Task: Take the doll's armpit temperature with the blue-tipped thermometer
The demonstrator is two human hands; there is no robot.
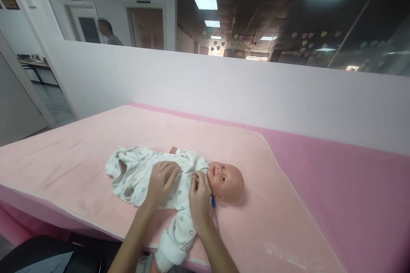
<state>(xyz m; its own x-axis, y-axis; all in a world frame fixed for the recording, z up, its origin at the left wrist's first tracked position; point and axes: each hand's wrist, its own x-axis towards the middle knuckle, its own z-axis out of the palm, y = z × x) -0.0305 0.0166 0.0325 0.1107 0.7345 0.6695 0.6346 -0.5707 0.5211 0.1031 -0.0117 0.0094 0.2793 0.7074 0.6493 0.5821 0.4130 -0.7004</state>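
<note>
Bare forearms (219, 249) rise from the near edge to two hands, both on the printed garment (188, 183) of a baby doll that lies on its back right beneath the fingers. The right hand (200, 198) has its thumb and fingertips drawn together at the chest, just below the neck; whether they pinch cloth cannot be told. Left of it, the left hand (162, 181) rests over the belly, fingers curved and thumb toward the other hand; whether it grips any fabric is also unclear. Just right of the right fingers is the doll's bald head (232, 183), and beside that wrist a small blue piece (213, 202) shows. Toward the camera from the fingers, the near sleeve (181, 228) hangs out to the edge between the forearms; beyond them, a small doll hand (173, 150) pokes from the far sleeve. Left of the left fingers, the garment's lower part (128, 168) spreads loose and rumpled. All round lies a pale pink sheet (272, 213), with darker pink covering (346, 187) farther right. Well beyond the fingertips stands a white partition (192, 81), a dark window (272, 17) above it and, to the far left, a person (112, 39) near doors.
</note>
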